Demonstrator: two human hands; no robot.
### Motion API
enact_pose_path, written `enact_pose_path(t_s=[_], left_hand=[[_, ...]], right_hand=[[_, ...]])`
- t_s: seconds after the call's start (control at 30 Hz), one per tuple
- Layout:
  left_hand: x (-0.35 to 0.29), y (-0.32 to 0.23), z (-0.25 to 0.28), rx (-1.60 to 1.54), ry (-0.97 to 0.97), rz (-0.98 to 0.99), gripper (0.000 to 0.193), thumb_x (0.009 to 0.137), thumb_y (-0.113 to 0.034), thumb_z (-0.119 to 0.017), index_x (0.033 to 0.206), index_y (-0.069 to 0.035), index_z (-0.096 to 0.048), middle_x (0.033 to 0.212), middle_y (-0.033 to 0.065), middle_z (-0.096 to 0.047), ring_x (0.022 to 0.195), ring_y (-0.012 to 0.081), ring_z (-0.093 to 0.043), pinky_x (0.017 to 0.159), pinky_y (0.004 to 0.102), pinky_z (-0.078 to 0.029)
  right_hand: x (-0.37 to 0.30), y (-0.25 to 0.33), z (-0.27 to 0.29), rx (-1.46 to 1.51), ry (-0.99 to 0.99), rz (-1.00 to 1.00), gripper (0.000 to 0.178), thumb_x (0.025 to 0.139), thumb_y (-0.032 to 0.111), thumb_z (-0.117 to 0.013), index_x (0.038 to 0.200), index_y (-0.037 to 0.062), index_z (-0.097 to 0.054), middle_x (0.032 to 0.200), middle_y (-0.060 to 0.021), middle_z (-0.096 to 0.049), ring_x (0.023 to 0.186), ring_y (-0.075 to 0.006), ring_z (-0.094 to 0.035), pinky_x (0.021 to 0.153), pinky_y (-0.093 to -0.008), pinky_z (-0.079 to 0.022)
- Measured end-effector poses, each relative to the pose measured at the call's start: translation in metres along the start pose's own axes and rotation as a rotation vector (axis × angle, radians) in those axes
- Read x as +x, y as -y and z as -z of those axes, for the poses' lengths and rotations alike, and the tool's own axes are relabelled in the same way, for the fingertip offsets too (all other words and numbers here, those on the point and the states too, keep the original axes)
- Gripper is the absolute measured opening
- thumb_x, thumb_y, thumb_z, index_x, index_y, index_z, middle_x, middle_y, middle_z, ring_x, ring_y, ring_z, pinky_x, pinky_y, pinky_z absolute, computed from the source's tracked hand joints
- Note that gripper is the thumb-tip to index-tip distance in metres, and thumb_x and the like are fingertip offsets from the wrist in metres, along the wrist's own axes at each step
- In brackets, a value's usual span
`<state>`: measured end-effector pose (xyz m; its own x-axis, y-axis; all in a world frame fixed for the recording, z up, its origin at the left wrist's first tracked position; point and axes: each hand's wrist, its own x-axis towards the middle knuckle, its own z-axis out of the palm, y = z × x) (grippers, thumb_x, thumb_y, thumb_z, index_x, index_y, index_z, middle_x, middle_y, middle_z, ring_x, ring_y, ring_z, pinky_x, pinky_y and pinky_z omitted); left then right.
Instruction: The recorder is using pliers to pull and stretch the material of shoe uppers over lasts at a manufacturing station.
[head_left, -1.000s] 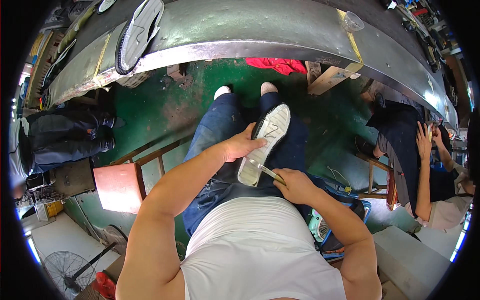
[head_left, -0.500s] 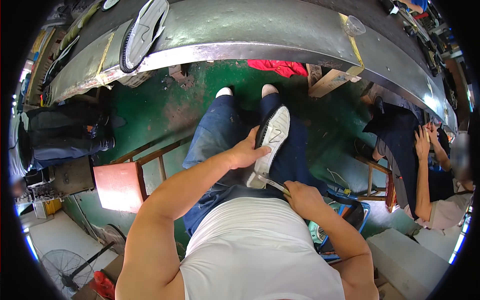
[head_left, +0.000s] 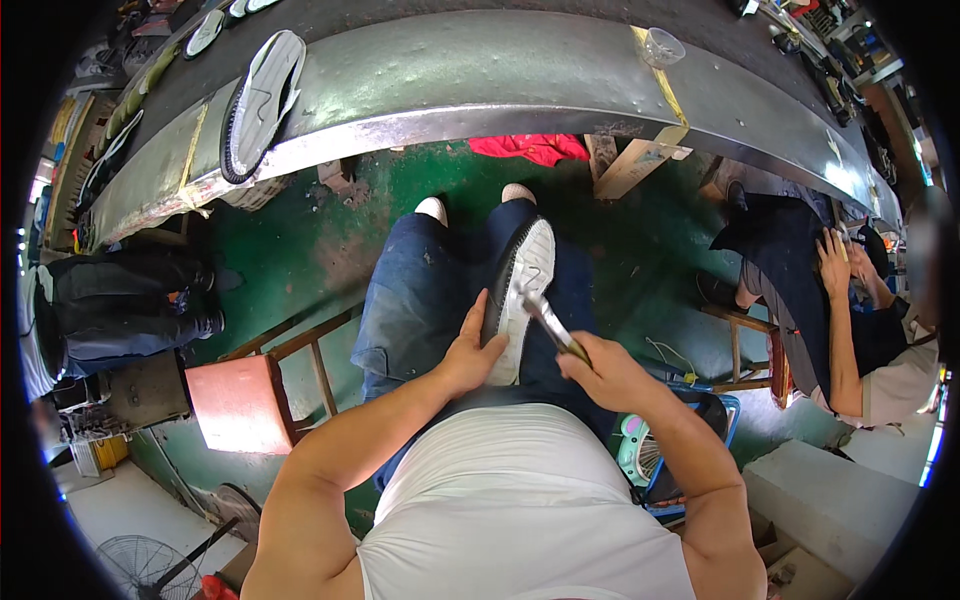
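A white shoe [head_left: 534, 258] with a black ribbed sole edge rests along my thighs, its toe pointing away from me. My left hand [head_left: 468, 354] grips the shoe's left side near the rear, thumb on the white part and fingers along the dark edge. In my right hand [head_left: 606, 368] is a hammer [head_left: 552, 322] with a shiny metal shank. Its head is over the middle of the shoe; whether it touches cannot be made out. Part of the shoe's rear is hidden by my left hand.
Ahead runs a metal-edged bench [head_left: 450, 75] with another white shoe [head_left: 264, 105] and a clear cup [head_left: 663, 47]. A pink-topped stool [head_left: 238, 403] stands left. A co-worker [head_left: 840, 290] sits right; another person's legs [head_left: 140, 300] are left. A green fan [head_left: 637, 450] sits by my right side.
The hammer has moved from the shoe's near end up to its middle. My left hand has slid back along the shoe toward me. The view has shifted slightly.
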<state>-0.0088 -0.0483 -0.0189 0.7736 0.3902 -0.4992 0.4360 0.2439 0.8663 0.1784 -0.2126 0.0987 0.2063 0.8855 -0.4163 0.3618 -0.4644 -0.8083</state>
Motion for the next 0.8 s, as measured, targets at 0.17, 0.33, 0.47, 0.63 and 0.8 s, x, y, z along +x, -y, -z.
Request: enact_pose_path(t_s=[0.17, 0.33, 0.47, 0.63, 0.8], left_hand=[[-0.002, -0.015, 0.003, 0.053, 0.023, 0.041, 0.093, 0.095, -0.013, -0.063, 0.162, -0.014, 0.001, 0.160, 0.0211, -0.029, 0.144, 0.0277, -0.037, 0.115, 0.0328, -0.032], [-0.006, -0.019, 0.011, 0.016, 0.121, 0.027, 0.102, 0.092, -0.016, -0.067, 0.160, -0.010, 0.008, 0.157, 0.0238, -0.033, 0.142, 0.0292, -0.040, 0.117, 0.0334, -0.031], [0.003, -0.011, 0.020, 0.103, 0.118, 0.009, 0.103, 0.090, -0.017, -0.070, 0.160, -0.004, 0.005, 0.157, 0.0236, -0.033, 0.143, 0.0275, -0.038, 0.117, 0.0336, -0.031], [-0.007, -0.022, 0.042, -0.322, 0.102, 0.023, 0.084, 0.094, -0.006, -0.066, 0.160, -0.001, -0.014, 0.156, 0.0162, -0.038, 0.139, 0.0213, -0.041, 0.115, 0.0322, -0.033], [-0.044, -0.125, 0.086, -0.438, 0.050, -0.069, 0.075, 0.094, 0.000, -0.063, 0.158, -0.001, -0.024, 0.153, 0.0121, -0.043, 0.136, 0.0184, -0.043, 0.113, 0.0333, -0.035]], right_hand=[[0.043, -0.022, -0.013, -0.337, -0.074, 0.035, 0.038, 0.100, 0.031, -0.056, 0.110, -0.0062, -0.058, 0.093, -0.0266, -0.066, 0.089, -0.0446, -0.065, 0.077, -0.0487, -0.050], [0.053, -0.009, -0.008, -0.006, -0.302, 0.188, 0.039, 0.103, 0.033, -0.050, 0.098, -0.0047, -0.061, 0.087, -0.0226, -0.068, 0.079, -0.0382, -0.067, 0.073, -0.0436, -0.053], [0.075, -0.021, 0.004, 0.039, 0.000, -0.152, 0.042, 0.106, 0.035, -0.046, 0.098, -0.0043, -0.061, 0.081, -0.0154, -0.067, 0.069, -0.0257, -0.067, 0.066, -0.0370, -0.053], [0.053, -0.082, -0.019, 0.602, -0.210, -0.105, 0.045, 0.108, 0.039, -0.042, 0.106, -0.0027, -0.059, 0.084, -0.0083, -0.066, 0.067, -0.0144, -0.065, 0.063, -0.0290, -0.052], [0.041, -0.110, -0.034, 0.695, -0.146, -0.199, 0.043, 0.109, 0.036, -0.040, 0.108, -0.0032, -0.059, 0.089, -0.0107, -0.067, 0.071, -0.0179, -0.066, 0.067, -0.0317, -0.053]])
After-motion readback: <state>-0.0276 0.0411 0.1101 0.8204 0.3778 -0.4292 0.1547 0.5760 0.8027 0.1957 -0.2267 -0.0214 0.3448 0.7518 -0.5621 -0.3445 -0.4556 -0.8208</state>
